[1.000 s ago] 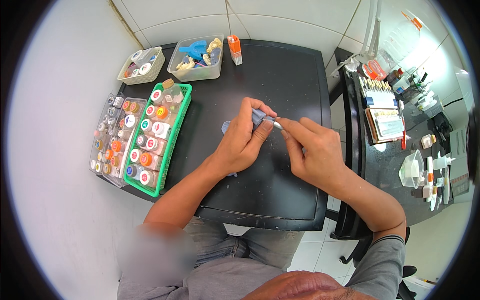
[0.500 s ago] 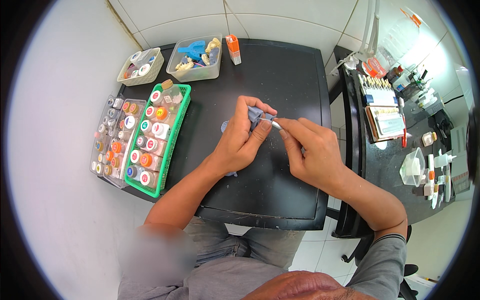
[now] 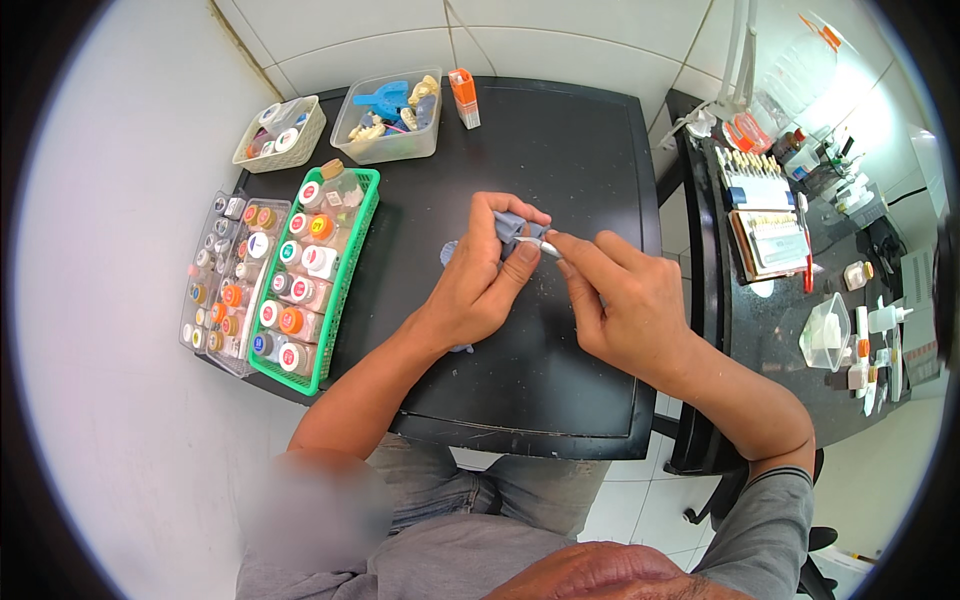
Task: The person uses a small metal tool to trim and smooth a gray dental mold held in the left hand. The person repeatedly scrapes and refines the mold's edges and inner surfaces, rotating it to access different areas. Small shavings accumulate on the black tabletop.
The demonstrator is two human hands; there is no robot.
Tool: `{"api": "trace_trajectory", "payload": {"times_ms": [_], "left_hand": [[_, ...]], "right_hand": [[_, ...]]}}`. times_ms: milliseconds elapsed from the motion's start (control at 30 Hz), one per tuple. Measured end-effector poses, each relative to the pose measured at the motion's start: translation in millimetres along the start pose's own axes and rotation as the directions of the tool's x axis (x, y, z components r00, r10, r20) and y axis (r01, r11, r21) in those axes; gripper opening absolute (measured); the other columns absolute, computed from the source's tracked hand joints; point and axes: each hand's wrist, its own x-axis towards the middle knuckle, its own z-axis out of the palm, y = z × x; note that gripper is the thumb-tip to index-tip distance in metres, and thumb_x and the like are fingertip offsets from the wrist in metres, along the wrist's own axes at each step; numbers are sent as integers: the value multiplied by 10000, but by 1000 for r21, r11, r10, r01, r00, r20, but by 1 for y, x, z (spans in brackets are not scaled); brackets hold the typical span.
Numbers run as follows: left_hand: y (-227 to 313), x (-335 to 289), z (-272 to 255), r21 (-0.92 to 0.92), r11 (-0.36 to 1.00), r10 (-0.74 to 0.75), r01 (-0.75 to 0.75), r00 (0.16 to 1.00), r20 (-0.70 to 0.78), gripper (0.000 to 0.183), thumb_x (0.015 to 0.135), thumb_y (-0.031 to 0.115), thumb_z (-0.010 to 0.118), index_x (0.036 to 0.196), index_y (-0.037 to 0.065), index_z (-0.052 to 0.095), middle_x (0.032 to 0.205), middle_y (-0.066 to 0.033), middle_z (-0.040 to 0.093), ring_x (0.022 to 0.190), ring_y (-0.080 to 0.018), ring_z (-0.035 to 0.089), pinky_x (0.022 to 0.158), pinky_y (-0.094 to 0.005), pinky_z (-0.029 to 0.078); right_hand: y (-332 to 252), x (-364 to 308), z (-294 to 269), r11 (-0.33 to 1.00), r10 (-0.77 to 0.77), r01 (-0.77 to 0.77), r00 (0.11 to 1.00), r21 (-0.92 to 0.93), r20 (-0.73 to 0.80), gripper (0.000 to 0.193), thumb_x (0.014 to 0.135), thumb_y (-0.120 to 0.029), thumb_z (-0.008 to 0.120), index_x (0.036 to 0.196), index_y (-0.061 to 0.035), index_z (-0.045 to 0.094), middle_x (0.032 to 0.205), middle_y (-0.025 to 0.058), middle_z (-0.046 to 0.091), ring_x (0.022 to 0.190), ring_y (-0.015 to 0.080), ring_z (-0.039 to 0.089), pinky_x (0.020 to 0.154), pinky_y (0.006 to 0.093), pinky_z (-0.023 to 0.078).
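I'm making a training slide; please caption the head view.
Over a black table, the left hand holds a blue-grey piece while the right hand holds a slim pale tool at it.

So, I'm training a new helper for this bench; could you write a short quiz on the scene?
1. Which hand holds the pale tool?
2. True or false: the green basket is left of the blue-grey piece in the left hand.
3. What colour is the carton just right of the clear tub? a) black b) orange and white c) green

Key: 1. The right hand. 2. True. 3. b.
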Motion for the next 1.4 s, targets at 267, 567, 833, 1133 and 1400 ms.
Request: {"api": "trace_trajectory", "payload": {"times_ms": [267, 567, 833, 1133, 1400], "left_hand": [[1, 15, 20, 47, 992, 114, -113, 993, -12, 312, 1196, 142, 542, 1441, 46, 372, 1461, -177, 572, 1026, -99, 488, 963, -309, 486], [5, 38, 61, -4, 998, 59, -59, 998, -27, 299, 1206, 148, 521, 1447, 49, 374, 1462, -201, 559, 986, -82, 477, 915, -267, 465], [10, 53, 99, 39, 998, 46, -43, 996, -73, 268, 1223, 192, 497, 1420, 54, 380, 1460, -158, 576, 1019, -77, 493, 928, -262, 468], [7, 53, 108, 35, 999, 24, -21, 996, -91, 265, 1224, 209, 508, 1405, 67, 376, 1415, -157, 592, 1036, -79, 503, 939, -267, 473], [10, 57, 104, -48, 994, 99, -103, 992, -74, 358, 1204, 202, 558, 1444, 53, 338, 1423, -208, 542, 1181, -153, 574, 1061, -351, 489]], "right_hand": [[16, -4, -15, 1000, 10, -11, 999, 15, 39, 275, 978, -98, 766, 1250, -86, 799, 792, 68, 642, 545, 313, 648, 489, 434, 487], [50, -14, -54, 996, -32, 36, 998, -80, 50, 377, 937, -60, 782, 1313, -87, 779, 824, 50, 598, 565, 271, 626, 499, 413, 470], [76, -28, -75, 976, -98, 101, 995, -191, 26, 452, 807, -54, 800, 1255, -61, 737, 857, 49, 605, 570, 227, 690, 491, 383, 489], [78, -34, -81, 985, -24, 35, 997, -168, 67, 478, 899, -30, 778, 1374, -73, 766, 839, 42, 588, 581, 237, 624, 505, 395, 473], [76, -32, -85, 1000, -13, 15, 997, -26, 80, 420, 930, -66, 760, 1345, -8, 734, 852, 105, 660, 584, 318, 709, 509, 434, 523]]}}
